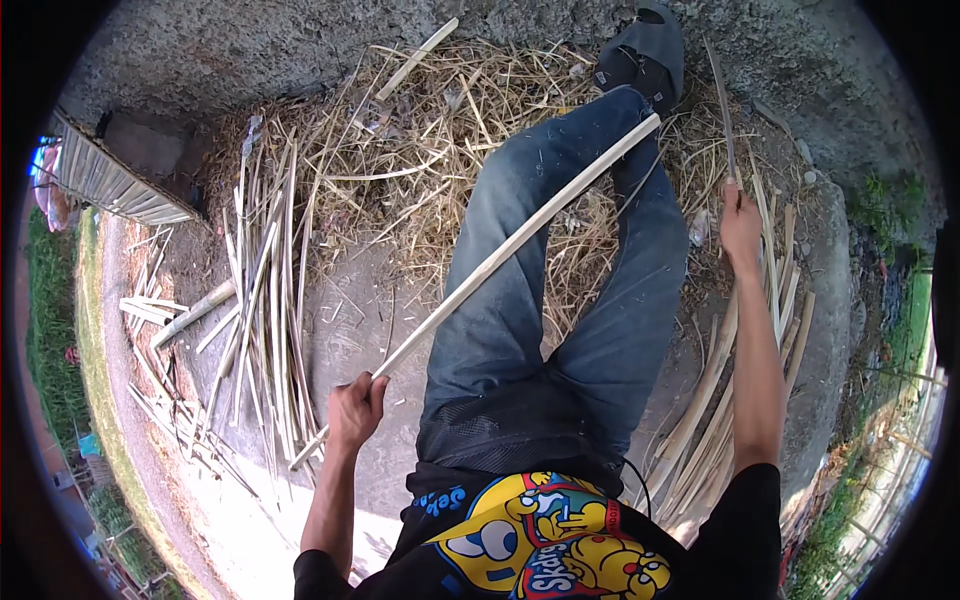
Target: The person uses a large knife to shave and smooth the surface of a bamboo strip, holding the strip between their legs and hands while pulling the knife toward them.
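My left hand (355, 410) is closed round a long pale bamboo strip (520, 235) near its lower end. The strip slants up to the right across my thighs, and its far end lies over my right shin. Out to the right, my right hand (741, 230) grips the handle of a long, narrow-bladed knife (722, 110). Its blade points away from me, up toward the wall, apart from the strip. My fingers hide most of the handle.
Split bamboo strips (265, 310) lie in a pile to my left, and more strips (705, 430) lie beneath my right forearm. Shavings (420, 150) cover the ground around my outstretched legs. A rough wall (260, 55) runs along the far side; a slatted bamboo panel (120, 175) stands far left.
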Demonstrator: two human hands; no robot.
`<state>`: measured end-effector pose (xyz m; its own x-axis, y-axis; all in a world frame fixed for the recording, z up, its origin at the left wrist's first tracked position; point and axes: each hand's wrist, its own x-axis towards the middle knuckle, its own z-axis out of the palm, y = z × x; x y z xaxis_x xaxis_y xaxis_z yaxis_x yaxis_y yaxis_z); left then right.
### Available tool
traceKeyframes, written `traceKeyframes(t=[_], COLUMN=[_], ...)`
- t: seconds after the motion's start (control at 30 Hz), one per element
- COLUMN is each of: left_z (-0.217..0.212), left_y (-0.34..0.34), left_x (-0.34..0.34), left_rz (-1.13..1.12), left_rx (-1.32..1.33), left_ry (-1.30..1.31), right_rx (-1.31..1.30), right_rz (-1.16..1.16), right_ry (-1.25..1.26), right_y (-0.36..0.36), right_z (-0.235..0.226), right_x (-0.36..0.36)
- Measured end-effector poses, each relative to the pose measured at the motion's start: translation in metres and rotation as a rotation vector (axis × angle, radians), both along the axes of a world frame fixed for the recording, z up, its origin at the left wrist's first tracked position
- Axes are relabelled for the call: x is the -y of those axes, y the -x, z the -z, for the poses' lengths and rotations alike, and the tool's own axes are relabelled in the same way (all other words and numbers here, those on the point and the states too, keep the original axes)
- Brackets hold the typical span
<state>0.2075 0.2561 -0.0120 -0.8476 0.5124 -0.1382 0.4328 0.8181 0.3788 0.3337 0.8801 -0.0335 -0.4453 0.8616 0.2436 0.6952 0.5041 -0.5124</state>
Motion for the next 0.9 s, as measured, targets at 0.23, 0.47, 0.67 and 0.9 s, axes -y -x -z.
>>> traceKeyframes(t=[0.23,0.47,0.67,0.9], left_z=[0.012,0.002,-0.003,-0.021], left_y=[0.009,0.032,0.037,0.034], left_x=[-0.039,-0.073,-0.087,-0.017], left_rz=[0.037,-0.035,-0.25,-0.452], left_rx=[0.106,0.655,1.339,1.519], left_ry=[-0.051,-0.1,-0.305,-0.253], right_rx=[-0.368,0.112,0.178,0.159], right_rz=[-0.199,-0.536,-0.802,-0.256], right_ry=[0.674,0.382,0.239,0.277], right_y=[-0.013,0.018,0.025,0.057], right_z=[-0.023,-0.017,0.0,-0.024], right_x=[0.088,0.18,0.242,0.116])
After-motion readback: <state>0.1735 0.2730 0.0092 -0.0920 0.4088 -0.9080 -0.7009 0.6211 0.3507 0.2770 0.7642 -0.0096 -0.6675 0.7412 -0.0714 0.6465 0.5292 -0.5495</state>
